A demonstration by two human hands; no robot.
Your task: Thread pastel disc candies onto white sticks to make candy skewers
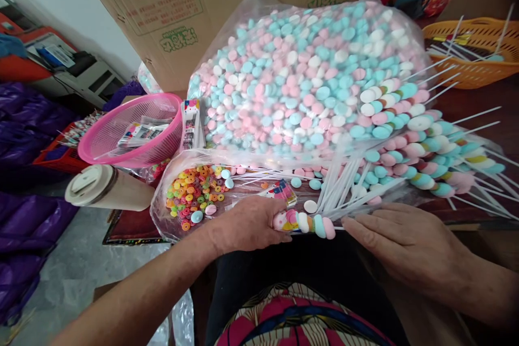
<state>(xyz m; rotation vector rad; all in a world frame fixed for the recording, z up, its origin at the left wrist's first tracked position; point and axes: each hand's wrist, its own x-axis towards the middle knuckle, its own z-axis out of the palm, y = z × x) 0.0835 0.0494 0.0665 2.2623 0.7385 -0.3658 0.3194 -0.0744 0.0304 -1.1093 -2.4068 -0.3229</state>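
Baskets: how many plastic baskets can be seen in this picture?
2. A pink basket stands at the left, behind the lidded cup. An orange basket holding white sticks stands at the far right. Others may be hidden behind the big candy bag.

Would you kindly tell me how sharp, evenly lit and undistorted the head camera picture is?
Head view: soft, even light; mild glare on the clear plastic bag of pastel candy discs; wide-angle bending at the brown cardboard box; left hand and right hand sharp, holding a half-filled candy skewer.
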